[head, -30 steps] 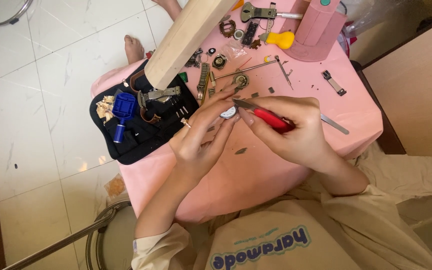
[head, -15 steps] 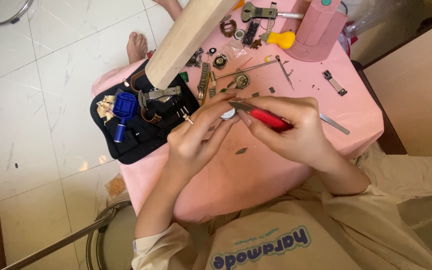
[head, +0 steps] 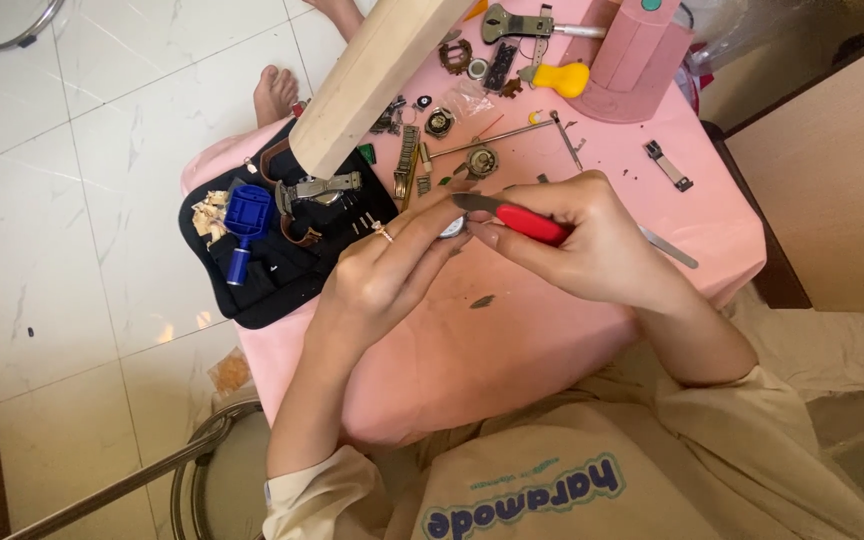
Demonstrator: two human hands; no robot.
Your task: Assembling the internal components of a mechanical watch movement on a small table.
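Everything here is placed by the pink surface (head: pixel 552 330). Off its left edge is white tiled floor (head: pixel 102 200), with a bare foot (head: pixel 274 92) resting on it beside the surface's far left corner. Draped over the left edge lies a black tool pouch (head: pixel 282 270); on it sit a blue tool (head: pixel 246 215) and a watch on a brown strap (head: pixel 297 195). A pale wooden block (head: pixel 382 70) slants over the pouch's far side.

Above the middle of the surface the left hand (head: pixel 382 275), a ring on one finger, pinches a small round watch case (head: pixel 452 228) between fingertips; its grip is narrow and closed on the case. The case is held up off the surface, touching nothing but fingers and tool. Just right of it the right hand (head: pixel 592 240) is wrapped firmly round a red-handled tool (head: pixel 527 222), whose metal tip meets the case edge.

Towards the far side of the surface lie loose parts: a metal bracelet (head: pixel 408 160), small round movements (head: pixel 480 160), a yellow-handled tool (head: pixel 560 78) and a pink stand (head: pixel 637 55). Near the right edge lies a small clasp (head: pixel 668 165).

By my reckoning the work is midway: parts are already stripped and spread out, while the case is being pried or fitted, and I cannot tell whether its back is on or off
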